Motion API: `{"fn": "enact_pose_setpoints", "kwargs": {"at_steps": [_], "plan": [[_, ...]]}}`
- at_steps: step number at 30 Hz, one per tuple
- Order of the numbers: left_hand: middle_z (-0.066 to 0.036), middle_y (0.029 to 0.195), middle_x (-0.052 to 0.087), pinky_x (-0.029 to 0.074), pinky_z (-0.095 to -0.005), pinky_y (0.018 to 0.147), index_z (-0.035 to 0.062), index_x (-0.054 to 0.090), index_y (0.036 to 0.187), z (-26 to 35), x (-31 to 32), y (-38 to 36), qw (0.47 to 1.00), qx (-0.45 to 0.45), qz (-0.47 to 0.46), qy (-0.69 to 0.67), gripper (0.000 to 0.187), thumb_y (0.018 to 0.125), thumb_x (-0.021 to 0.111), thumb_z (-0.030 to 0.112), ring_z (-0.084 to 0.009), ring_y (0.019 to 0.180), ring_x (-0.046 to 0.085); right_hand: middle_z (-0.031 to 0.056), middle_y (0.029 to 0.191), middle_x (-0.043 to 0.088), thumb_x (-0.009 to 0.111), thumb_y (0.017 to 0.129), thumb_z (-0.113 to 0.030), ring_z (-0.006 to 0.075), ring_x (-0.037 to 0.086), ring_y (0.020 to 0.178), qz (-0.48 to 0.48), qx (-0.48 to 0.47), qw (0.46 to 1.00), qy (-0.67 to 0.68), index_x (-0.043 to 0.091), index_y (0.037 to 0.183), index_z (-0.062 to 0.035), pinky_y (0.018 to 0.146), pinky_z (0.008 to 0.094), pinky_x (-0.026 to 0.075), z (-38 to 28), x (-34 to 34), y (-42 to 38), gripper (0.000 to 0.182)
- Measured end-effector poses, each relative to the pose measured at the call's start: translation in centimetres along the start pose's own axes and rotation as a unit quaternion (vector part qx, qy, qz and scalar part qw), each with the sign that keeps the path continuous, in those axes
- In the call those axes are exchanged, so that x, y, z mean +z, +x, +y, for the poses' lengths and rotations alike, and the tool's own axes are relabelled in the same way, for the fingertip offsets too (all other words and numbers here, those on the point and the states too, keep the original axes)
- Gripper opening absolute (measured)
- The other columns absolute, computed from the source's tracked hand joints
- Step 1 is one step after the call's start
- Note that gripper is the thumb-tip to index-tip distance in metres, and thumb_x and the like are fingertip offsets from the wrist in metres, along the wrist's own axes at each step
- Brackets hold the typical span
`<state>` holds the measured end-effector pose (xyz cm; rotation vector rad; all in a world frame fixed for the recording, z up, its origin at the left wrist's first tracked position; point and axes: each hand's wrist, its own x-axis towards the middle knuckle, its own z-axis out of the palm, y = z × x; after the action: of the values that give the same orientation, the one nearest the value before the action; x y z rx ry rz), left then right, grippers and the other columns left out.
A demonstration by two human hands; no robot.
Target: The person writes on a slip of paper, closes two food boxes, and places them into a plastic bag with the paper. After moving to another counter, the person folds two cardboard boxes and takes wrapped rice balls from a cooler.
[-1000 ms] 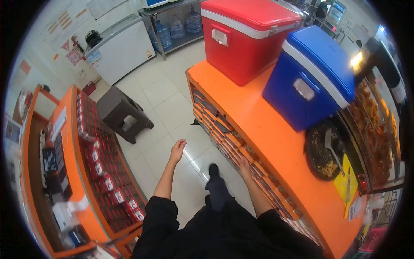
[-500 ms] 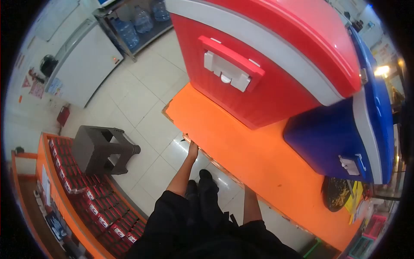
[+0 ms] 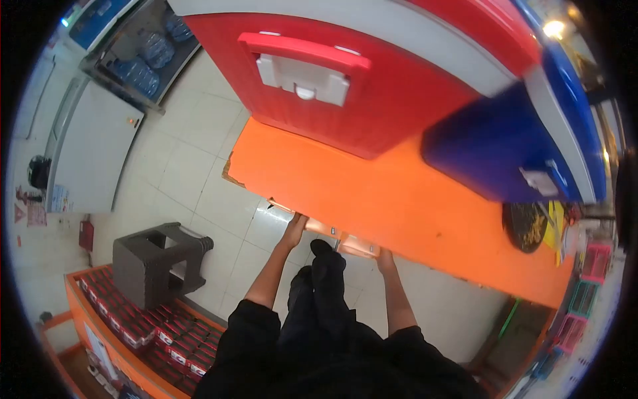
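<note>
1. Both hands have moved in to the orange counter's (image 3: 392, 209) near edge, out of the open aisle, so the work now seems to centre on the pale packs (image 3: 359, 247) just below it.
2. The left hand (image 3: 294, 233) is at the packs' left end, the right hand (image 3: 386, 261) at their right, well apart; whether either grips is unclear.
3. A red cooler (image 3: 379, 126) and blue cooler (image 3: 478, 149) stand above on the counter.

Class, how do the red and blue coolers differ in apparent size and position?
The red cooler looks larger than the blue cooler. The blue cooler sits beside the dark pan; the red cooler stands farther from it. Both have white bands and rest on the orange counter.
</note>
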<state>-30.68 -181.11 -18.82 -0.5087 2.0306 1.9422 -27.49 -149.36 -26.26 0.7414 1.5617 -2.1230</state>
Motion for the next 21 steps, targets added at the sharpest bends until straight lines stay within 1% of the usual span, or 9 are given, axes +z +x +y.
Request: {"fn": "enact_pose_setpoints", "kwargs": {"at_steps": [5,6,7,8,10,12,14,17,21], "plan": [[-0.013,0.091,0.053,0.039,-0.0314,0.075,-0.0024,0.045,0.109,-3.9,1.0,-10.9,0.995,-0.090,-0.033,0.013,0.049,0.088,0.037,0.041,-0.0203,0.081,0.048,0.0098,0.124,0.045,0.053,0.085,-0.041,0.0195,0.043,0.115,-0.021,0.033,0.999,-0.016,0.032,0.132,-0.0051,0.091,0.0344,0.040,-3.4,2.1,-15.2,0.063],[-0.014,0.094,0.055,0.040,-0.0315,0.078,-0.0018,0.046,0.110,-6.1,1.4,-13.3,0.997,-0.071,-0.027,-0.010,0.049,0.088,0.037,0.041,-0.0206,0.086,0.050,0.0116,0.127,0.043,0.056,0.083,-0.043,0.0219,0.041,0.117,-0.019,0.081,0.996,-0.015,0.029,0.134,-0.0050,0.096,0.0334,0.036,-2.9,1.1,-18.4,0.069],[-0.015,0.103,0.054,0.039,-0.0317,0.084,-0.0008,0.045,0.115,-7.5,1.2,-15.6,0.989,-0.118,-0.075,0.043,0.051,0.090,0.035,0.041,-0.0213,0.095,0.050,0.0120,0.128,0.042,0.057,0.081,-0.045,0.0220,0.043,0.116,-0.013,0.039,0.998,-0.038,0.028,0.135,-0.0056,0.095,0.0335,0.037,-1.8,-0.1,-21.1,0.073],[-0.015,0.112,0.052,0.038,-0.0315,0.088,0.0001,0.042,0.121,-7.4,2.1,-18.2,0.993,-0.089,-0.076,0.015,0.052,0.091,0.032,0.042,-0.0214,0.103,0.048,0.0123,0.129,0.042,0.057,0.080,-0.047,0.0221,0.044,0.115,-0.002,-0.008,0.998,-0.064,0.026,0.136,-0.0061,0.094,0.0336,0.038,-0.9,-1.5,-23.0,0.076],[-0.014,0.116,0.050,0.037,-0.0315,0.090,-0.0013,0.039,0.122,-3.3,4.4,-24.1,0.981,-0.175,-0.089,0.001,0.053,0.092,0.031,0.042,-0.0205,0.109,0.045,0.0124,0.129,0.041,0.059,0.080,-0.045,0.0206,0.045,0.114,0.033,0.058,0.996,-0.057,0.025,0.136,-0.0050,0.093,0.0317,0.039,-2.2,-3.3,-29.0,0.077],[-0.014,0.111,0.051,0.038,-0.0337,0.086,-0.0007,0.041,0.118,-2.6,6.2,-25.7,0.966,-0.178,-0.172,0.069,0.049,0.091,0.033,0.039,-0.0212,0.103,0.048,0.0120,0.129,0.042,0.058,0.080,-0.044,0.0193,0.045,0.114,0.070,0.071,0.995,-0.024,0.026,0.135,-0.0041,0.093,0.0314,0.039,-4.5,-4.7,-33.6,0.075],[-0.015,0.104,0.053,0.039,-0.0344,0.082,-0.0005,0.042,0.114,-1.0,10.5,-26.6,0.963,-0.143,-0.214,0.087,0.045,0.091,0.034,0.038,-0.0218,0.096,0.050,0.0115,0.129,0.043,0.058,0.081,-0.042,0.0181,0.045,0.114,0.086,0.096,0.992,0.012,0.027,0.135,-0.0032,0.093,0.0312,0.039,-4.7,-8.6,-37.2,0.073],[-0.017,0.092,0.055,0.040,-0.0351,0.076,-0.0007,0.043,0.106,4.9,19.7,-27.8,0.936,-0.070,-0.295,0.177,0.039,0.090,0.037,0.034,-0.0237,0.085,0.053,0.0097,0.126,0.046,0.057,0.082,-0.041,0.0168,0.046,0.113,0.098,-0.018,0.985,0.138,0.031,0.132,-0.0024,0.092,0.0314,0.039,-3.0,-16.5,-42.2,0.069],[-0.021,0.091,0.056,0.042,-0.0352,0.079,-0.0024,0.041,0.101,12.3,35.7,-29.2,0.879,0.120,-0.402,0.226,0.033,0.089,0.040,0.029,-0.0299,0.087,0.056,0.0082,0.122,0.049,0.055,0.083,-0.040,0.0172,0.047,0.112,0.277,-0.129,0.922,0.238,0.037,0.130,-0.0032,0.092,0.0314,0.039,-4.3,-25.1,-47.3,0.062]]}}
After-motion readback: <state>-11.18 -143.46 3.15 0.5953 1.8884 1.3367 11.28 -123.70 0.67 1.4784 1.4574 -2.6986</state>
